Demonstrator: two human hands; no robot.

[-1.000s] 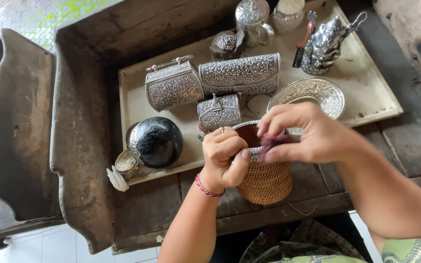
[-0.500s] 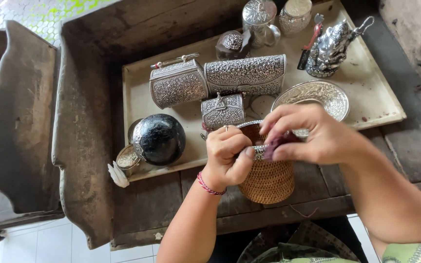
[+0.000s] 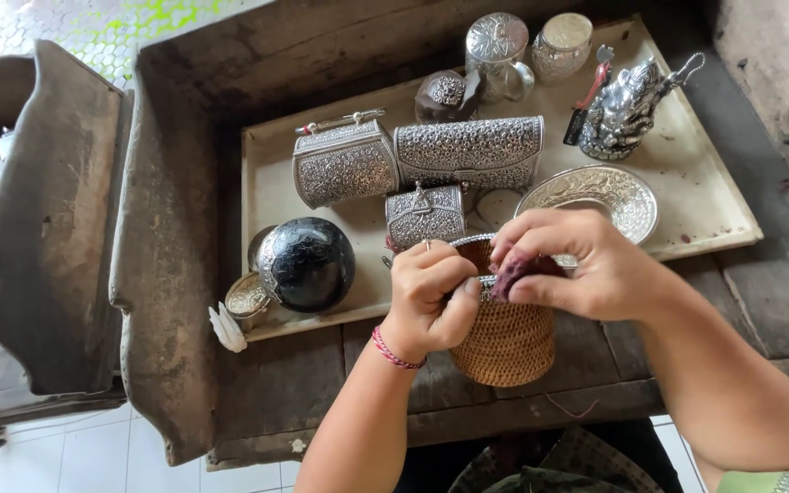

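Your left hand (image 3: 426, 297) grips a woven basket (image 3: 507, 340) of tan cane, ribbed and matt, rimmed with embossed silver metal. Your right hand (image 3: 577, 265) presses a dark maroon cloth (image 3: 522, 269), soft and dull, to that rim. Beyond the basket, the cream tray (image 3: 705, 196) looks smooth and matt; on it lie shiny chased silver boxes (image 3: 468, 151). Left of the basket sits a glossy black sphere (image 3: 308, 263). The wooden bench (image 3: 175, 228) under the tray is rough, weathered and grey

Tray (image 3: 705, 196): three embossed silver boxes (image 3: 469, 152), silver dish (image 3: 595, 190), black sphere (image 3: 308, 263), two lidded jars (image 3: 497, 41), figurine (image 3: 627, 105).
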